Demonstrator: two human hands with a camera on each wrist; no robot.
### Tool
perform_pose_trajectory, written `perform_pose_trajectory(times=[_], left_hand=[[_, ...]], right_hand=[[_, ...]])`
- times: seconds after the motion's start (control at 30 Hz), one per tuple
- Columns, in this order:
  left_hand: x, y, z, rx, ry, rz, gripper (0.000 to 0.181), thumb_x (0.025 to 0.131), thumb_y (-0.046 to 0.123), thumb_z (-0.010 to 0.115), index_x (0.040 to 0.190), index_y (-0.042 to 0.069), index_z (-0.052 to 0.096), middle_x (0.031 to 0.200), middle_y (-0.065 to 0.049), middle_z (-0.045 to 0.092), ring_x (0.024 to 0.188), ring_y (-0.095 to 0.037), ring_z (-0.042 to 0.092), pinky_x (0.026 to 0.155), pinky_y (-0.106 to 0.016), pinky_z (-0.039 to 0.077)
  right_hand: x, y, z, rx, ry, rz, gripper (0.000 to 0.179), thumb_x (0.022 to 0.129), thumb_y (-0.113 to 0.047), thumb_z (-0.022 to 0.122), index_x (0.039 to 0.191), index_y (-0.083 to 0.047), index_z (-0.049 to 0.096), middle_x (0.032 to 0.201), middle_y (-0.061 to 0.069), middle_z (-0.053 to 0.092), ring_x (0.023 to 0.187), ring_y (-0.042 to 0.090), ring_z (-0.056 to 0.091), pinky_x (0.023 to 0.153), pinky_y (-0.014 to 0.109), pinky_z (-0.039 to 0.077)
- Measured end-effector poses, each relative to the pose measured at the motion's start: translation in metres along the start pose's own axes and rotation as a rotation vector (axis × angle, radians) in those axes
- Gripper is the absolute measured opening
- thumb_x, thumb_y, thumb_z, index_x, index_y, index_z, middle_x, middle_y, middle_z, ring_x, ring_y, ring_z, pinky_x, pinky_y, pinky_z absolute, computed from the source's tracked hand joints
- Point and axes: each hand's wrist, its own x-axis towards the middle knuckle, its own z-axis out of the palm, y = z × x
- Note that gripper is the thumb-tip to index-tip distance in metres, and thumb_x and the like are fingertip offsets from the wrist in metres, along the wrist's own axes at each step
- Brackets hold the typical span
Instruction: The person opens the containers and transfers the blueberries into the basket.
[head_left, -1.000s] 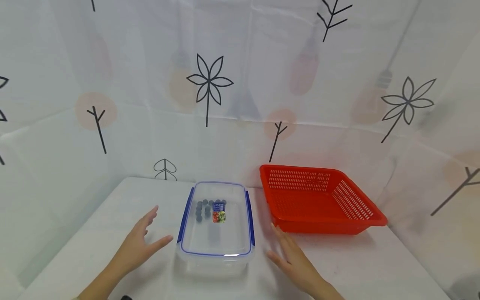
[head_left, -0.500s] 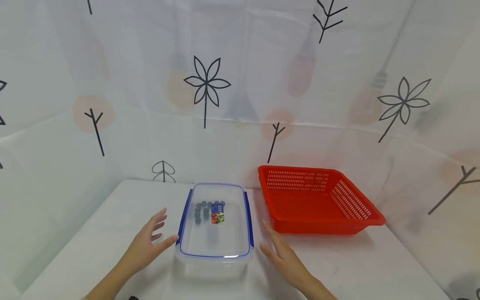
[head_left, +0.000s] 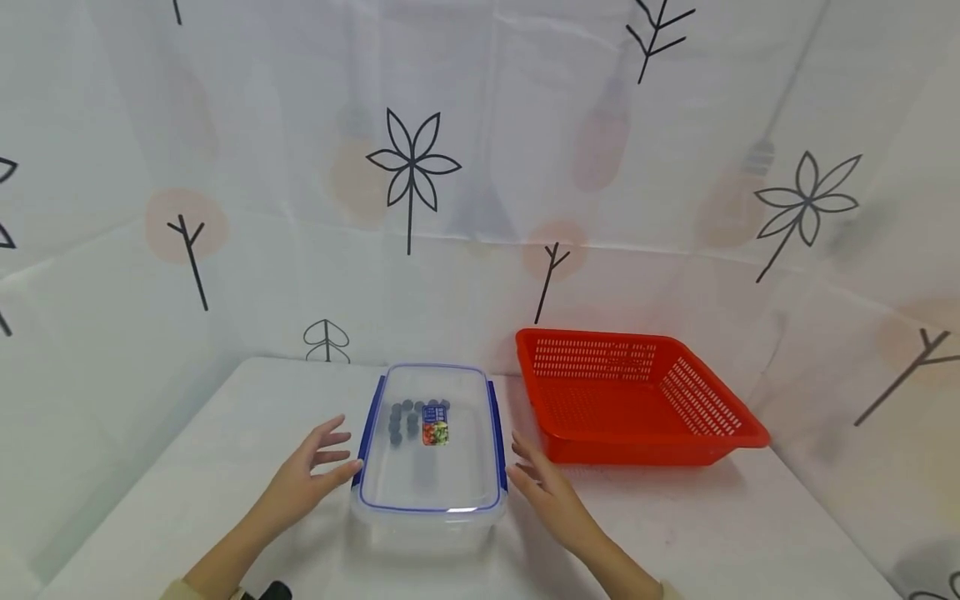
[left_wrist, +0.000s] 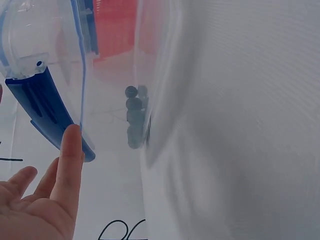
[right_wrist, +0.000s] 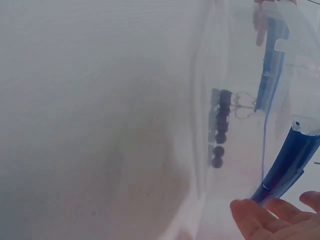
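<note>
My left hand [head_left: 302, 482] and right hand [head_left: 550, 500] flank lidded box [head_left: 430, 475], fingers [left_wrist: 70, 175] loose, gripping nothing. Approach step, I judge; next seems to call for firm hold at blue latches [head_left: 368, 429].

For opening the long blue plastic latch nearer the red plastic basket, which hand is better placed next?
Probably the right hand: its fingertips are at that blue latch, while the left hand is across the clear rectangular plastic box, by the opposite latch.
</note>
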Motion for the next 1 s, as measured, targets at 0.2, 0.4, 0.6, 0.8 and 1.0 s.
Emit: perform_pose_trajectory(times=[0.2, 0.4, 0.6, 0.8, 1.0], left_hand=[[0.005, 0.002, 0.001, -0.181, -0.04, -0.031, 0.074, 0.085, 0.029, 0.069, 0.143, 0.009, 0.028, 0.133, -0.026, 0.043, 0.108, -0.034, 0.056, 0.074, -0.035, 0.056], [0.008, 0.004, 0.001, -0.236, -0.081, -0.095, 0.071, 0.086, 0.032, 0.067, 0.142, 0.007, 0.032, 0.132, -0.026, 0.045, 0.104, -0.031, 0.059, 0.073, -0.037, 0.056], [0.01, 0.004, 0.0, -0.264, -0.13, -0.122, 0.065, 0.086, 0.031, 0.067, 0.138, 0.004, 0.038, 0.13, -0.025, 0.047, 0.102, -0.031, 0.059, 0.074, -0.038, 0.056], [0.011, 0.003, -0.002, -0.311, -0.181, -0.172, 0.068, 0.086, 0.033, 0.066, 0.14, 0.005, 0.036, 0.129, -0.026, 0.047, 0.101, -0.03, 0.06, 0.078, -0.041, 0.054], [0.012, 0.001, -0.003, -0.383, -0.221, -0.216, 0.072, 0.087, 0.033, 0.066, 0.144, 0.007, 0.03, 0.126, -0.025, 0.052, 0.099, -0.029, 0.06, 0.079, -0.042, 0.054]], right_hand=[[0.007, -0.003, 0.002, 0.159, -0.049, 0.012, 0.065, 0.093, -0.034, 0.055, 0.145, -0.006, 0.029, 0.14, 0.023, 0.038, 0.112, 0.038, 0.052, 0.084, 0.041, 0.052], [0.01, -0.004, 0.005, 0.185, -0.066, 0.044, 0.07, 0.088, -0.034, 0.063, 0.144, -0.007, 0.032, 0.138, 0.024, 0.039, 0.102, 0.031, 0.058, 0.08, 0.039, 0.054], [0.012, -0.004, 0.005, 0.161, -0.083, 0.07, 0.077, 0.083, -0.036, 0.069, 0.146, -0.012, 0.03, 0.139, 0.022, 0.038, 0.1, 0.028, 0.059, 0.079, 0.039, 0.054], [0.012, -0.004, 0.004, 0.173, -0.092, 0.073, 0.078, 0.083, -0.034, 0.069, 0.145, -0.009, 0.03, 0.139, 0.024, 0.038, 0.094, 0.025, 0.061, 0.076, 0.036, 0.055], [0.011, -0.007, 0.003, 0.199, -0.103, 0.075, 0.077, 0.084, -0.031, 0.069, 0.145, -0.006, 0.029, 0.138, 0.026, 0.038, 0.092, 0.026, 0.062, 0.074, 0.037, 0.056]])
